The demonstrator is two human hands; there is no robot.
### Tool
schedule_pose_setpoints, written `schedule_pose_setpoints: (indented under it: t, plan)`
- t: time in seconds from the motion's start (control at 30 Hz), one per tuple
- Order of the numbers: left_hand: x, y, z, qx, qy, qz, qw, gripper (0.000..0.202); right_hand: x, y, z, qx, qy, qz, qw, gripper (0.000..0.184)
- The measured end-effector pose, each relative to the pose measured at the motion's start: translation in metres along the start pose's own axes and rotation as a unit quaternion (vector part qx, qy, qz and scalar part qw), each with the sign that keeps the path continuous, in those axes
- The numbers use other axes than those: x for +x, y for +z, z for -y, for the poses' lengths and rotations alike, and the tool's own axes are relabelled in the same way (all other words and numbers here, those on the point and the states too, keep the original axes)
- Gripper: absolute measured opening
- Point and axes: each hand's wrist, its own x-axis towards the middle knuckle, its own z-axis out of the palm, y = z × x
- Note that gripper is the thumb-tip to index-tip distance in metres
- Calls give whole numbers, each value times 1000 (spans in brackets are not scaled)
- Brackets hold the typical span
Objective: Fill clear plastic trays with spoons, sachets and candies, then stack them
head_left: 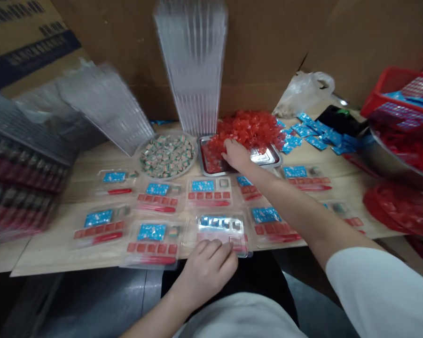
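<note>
My left hand [207,265] rests at the table's near edge, fingers curled on the front rim of a clear plastic blister tray [221,227] whose pockets look unfilled. My right hand [235,153] reaches far forward into a metal tray [268,157] heaped with small red wrapped pieces [248,127]; its fingers are bent down into the pile, and what they hold is hidden. Left of it stands a round bowl of striped wrapped candies [167,156]. Several filled blister trays [155,237] with blue packets and red pieces lie across the wooden table [49,249].
Stacks of clear trays lean at the back [192,61] and left [105,105]. Loose blue packets [315,134] lie at right, near a red basket [402,98], a metal bowl [395,159] of red pieces and a red lid [398,209]. Filled trays pile at far left [17,188].
</note>
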Motion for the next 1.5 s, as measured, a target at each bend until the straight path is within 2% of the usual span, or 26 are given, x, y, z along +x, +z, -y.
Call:
schedule_pose_setpoints:
  t: [0.13, 0.23, 0.33, 0.4, 0.47, 0.5, 0.53, 0.57, 0.63, 0.67, 0.7, 0.73, 0.77, 0.83, 0.9, 0.97, 1.03, 1.13, 1.23, 1.3, 1.4, 1.43, 1.5]
  plan:
    - [-7, 18, -8, -46, -50, -2, 998, 24, 3, -1, 1, 14, 10, -6, 1000, 33]
    - [-10, 20, -12, -74, -91, -17, 993, 29, 7, -3, 3, 35, 7, -14, 999, 32]
    - [-13, 20, -17, -101, -125, -29, 987, 29, 7, -8, 4, 73, -17, 1, 997, 22]
    - [-15, 21, -18, -141, -145, -35, 979, 29, -1, -16, 5, 107, -34, 15, 994, 15]
    - [-13, 20, -15, -217, -193, -63, 955, 27, -20, -27, 7, 144, -52, 32, 988, 11]
    - [-10, 18, -12, -269, -241, -93, 928, 26, -34, -34, 9, 192, -59, 55, 978, 14]
    - [-5, 16, -7, -331, -303, -133, 883, 24, -50, -40, 11, 248, -64, 89, 962, 18]
    - [1, 13, -2, -404, -365, -173, 821, 22, -69, -47, 14, 359, -61, 145, 920, 22]
    - [17, 6, 8, -563, -446, -216, 661, 21, -107, -57, 20, 541, -23, 276, 794, 25]
    - [25, 2, 12, -637, -457, -213, 584, 22, -124, -60, 23, 593, 0, 316, 740, 25]
    - [32, 0, 14, -697, -451, -198, 521, 21, -139, -61, 24, 626, 26, 338, 702, 25]
    - [37, -2, 15, -740, -441, -180, 474, 21, -151, -61, 25, 646, 47, 346, 679, 26]
    - [41, -4, 15, -767, -434, -168, 442, 21, -160, -60, 26, 659, 67, 344, 666, 26]
    - [43, -4, 12, -793, -426, -158, 406, 20, -171, -58, 24, 670, 93, 336, 655, 26]
    - [41, -3, 7, -812, -416, -137, 385, 19, -178, -55, 22, 671, 99, 342, 651, 26]
    - [38, -1, 4, -819, -414, -117, 380, 19, -185, -54, 20, 671, 93, 339, 653, 26]
    - [35, 1, 2, -799, -423, -126, 409, 20, -192, -54, 19, 662, 84, 315, 674, 26]
    - [34, 3, 0, -759, -432, -153, 463, 24, -204, -56, 20, 627, 75, 257, 731, 27]
    - [35, 3, -2, -748, -438, -133, 481, 30, -214, -58, 21, 601, 68, 194, 772, 27]
    - [36, 3, -4, -759, -441, -102, 468, 28, -219, -60, 23, 601, 69, 163, 780, 26]
    - [36, 5, -8, -809, -424, -34, 405, 24, -223, -61, 24, 612, 79, 140, 774, 24]
    - [35, 6, -9, -824, -416, -26, 385, 23, -224, -60, 25, 618, 86, 136, 769, 24]
    - [34, 8, -10, -832, -405, -47, 377, 19, -225, -55, 25, 634, 111, 140, 752, 24]
